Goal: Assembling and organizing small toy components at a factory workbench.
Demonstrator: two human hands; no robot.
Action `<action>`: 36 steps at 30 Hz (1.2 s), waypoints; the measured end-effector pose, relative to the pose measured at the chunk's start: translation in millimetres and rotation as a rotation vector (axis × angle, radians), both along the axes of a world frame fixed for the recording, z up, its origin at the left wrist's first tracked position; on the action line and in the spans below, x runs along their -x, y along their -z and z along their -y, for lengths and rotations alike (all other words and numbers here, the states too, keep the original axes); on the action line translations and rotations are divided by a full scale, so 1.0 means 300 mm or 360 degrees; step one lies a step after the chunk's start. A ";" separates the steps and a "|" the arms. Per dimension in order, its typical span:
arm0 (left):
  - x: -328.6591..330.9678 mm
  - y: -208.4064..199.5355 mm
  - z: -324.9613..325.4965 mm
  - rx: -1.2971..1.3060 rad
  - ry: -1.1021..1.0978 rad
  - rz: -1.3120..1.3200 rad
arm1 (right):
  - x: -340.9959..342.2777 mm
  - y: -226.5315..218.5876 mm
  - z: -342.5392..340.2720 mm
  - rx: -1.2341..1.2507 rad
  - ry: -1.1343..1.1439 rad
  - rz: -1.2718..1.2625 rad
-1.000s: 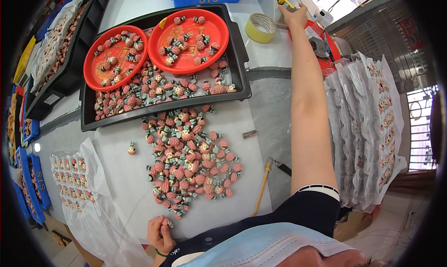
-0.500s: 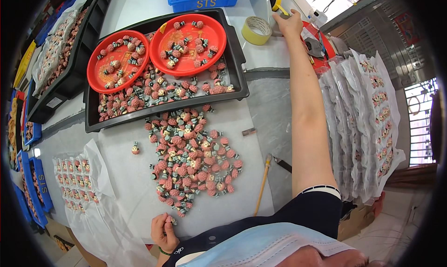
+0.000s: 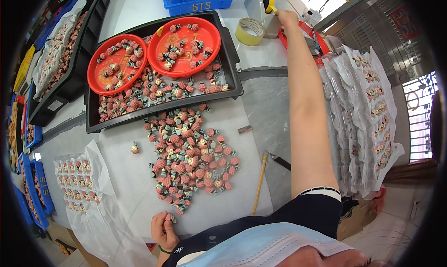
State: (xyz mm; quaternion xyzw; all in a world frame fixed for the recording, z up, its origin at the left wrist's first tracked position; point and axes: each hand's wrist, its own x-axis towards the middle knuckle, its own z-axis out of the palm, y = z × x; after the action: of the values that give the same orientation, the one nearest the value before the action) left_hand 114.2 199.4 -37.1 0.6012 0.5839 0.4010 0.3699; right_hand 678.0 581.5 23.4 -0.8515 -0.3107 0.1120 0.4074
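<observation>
My left hand (image 3: 164,233) is at the table's near edge, its thumb and fingers closed on a small figurine (image 3: 171,218) with pink curly hair. Beyond it spreads a loose pile of matching figurines (image 3: 186,160), and one stands apart (image 3: 135,148) to the left. My right arm stretches far forward. My right hand (image 3: 287,19) is beside a red container (image 3: 313,34) and close to a yellow round-headed object with a handle (image 3: 268,2). Its fingers are mostly hidden behind the hand, so I cannot make out whether they hold anything.
Two red plates (image 3: 208,57) with figurines rest on a black tray (image 3: 163,109). Yellow tape (image 3: 250,32), a brush (image 3: 260,183) and a knife (image 3: 280,162) lie around. Packed blister sheets (image 3: 347,122) stand at right; another filled sheet (image 3: 77,185) is at left.
My right hand has shifted slightly, and its fingers, spread before, are now mostly hidden near the yellow handle. The view has moved a little. My left hand keeps the figurine.
</observation>
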 end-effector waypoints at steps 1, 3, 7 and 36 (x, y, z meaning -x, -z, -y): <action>-0.009 -0.006 -0.008 -0.0035 0.0017 -0.0031 | 0.003 0.003 -0.001 0.0002 0.0000 0.0001; -0.009 -0.008 -0.011 -0.0070 0.0033 -0.0062 | 0.017 0.004 0.005 -0.0317 0.0107 0.0122; 0.005 -0.005 -0.004 0.0011 -0.0013 -0.0063 | 0.046 -0.046 0.036 -0.0179 0.0017 0.0311; -0.032 -0.029 0.030 0.0013 0.0014 -0.0029 | 0.014 0.014 0.111 -0.0845 0.0225 -0.2091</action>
State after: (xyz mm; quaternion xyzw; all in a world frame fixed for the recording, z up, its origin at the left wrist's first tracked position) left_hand 123.7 190.3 -28.2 0.6058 0.5863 0.3914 0.3689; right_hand 673.7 548.2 19.1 -0.4980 0.0382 0.4960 0.7103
